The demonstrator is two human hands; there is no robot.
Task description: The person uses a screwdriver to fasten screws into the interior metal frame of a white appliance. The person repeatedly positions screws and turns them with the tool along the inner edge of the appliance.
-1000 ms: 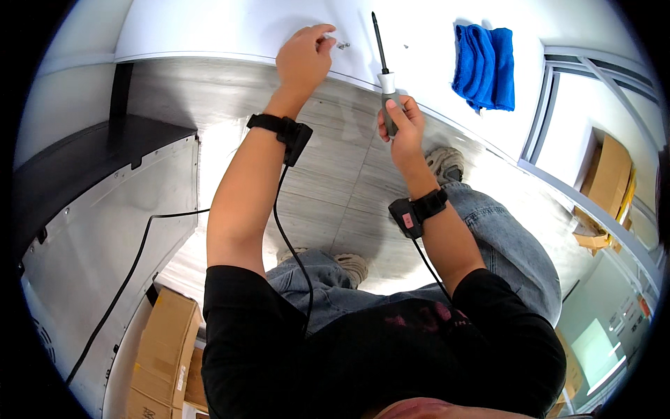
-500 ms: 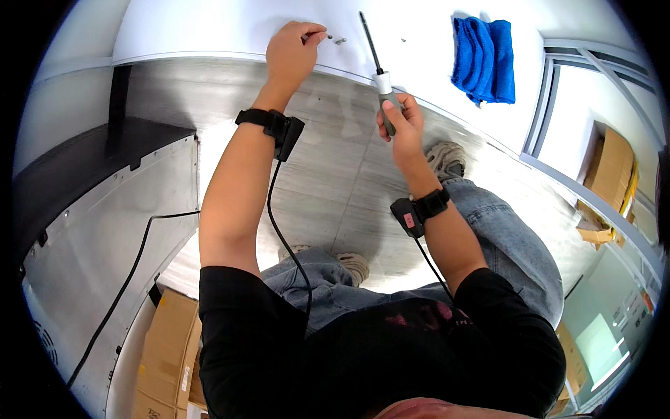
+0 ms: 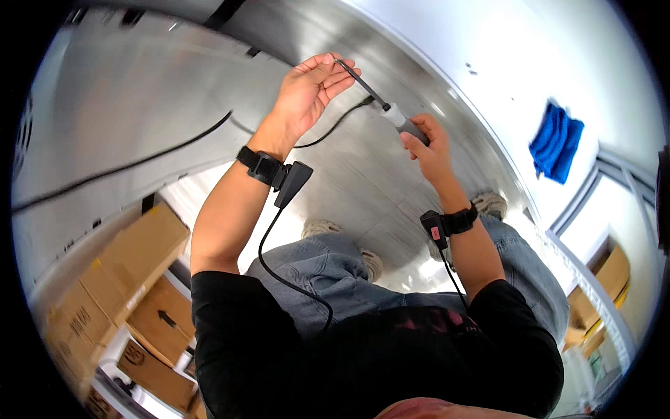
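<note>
A screwdriver (image 3: 366,88) with a dark shaft and a grey and white handle slants up to the left, and my right hand (image 3: 431,146) is closed round its handle. At the tip is my left hand (image 3: 310,91), its thumb and index finger pinched together and the other fingers loosely extended. Between those fingertips, touching or very near the tip, is a tiny metal piece that looks like a screw; its details are too small to see. Both hands are over the space between the white table and a grey metal cabinet (image 3: 132,98).
A few small metal parts (image 3: 472,70) and a folded blue cloth (image 3: 556,142) lie on the white table (image 3: 600,84). A black cable (image 3: 125,165) crosses in front of the cabinet. Cardboard boxes (image 3: 115,262) stand at lower left, and a metal frame (image 3: 590,283) rises at right.
My left hand has come away from the small parts on the table and turned palm up at the screwdriver's tip. The screwdriver now leans left toward it. The view has swung left.
</note>
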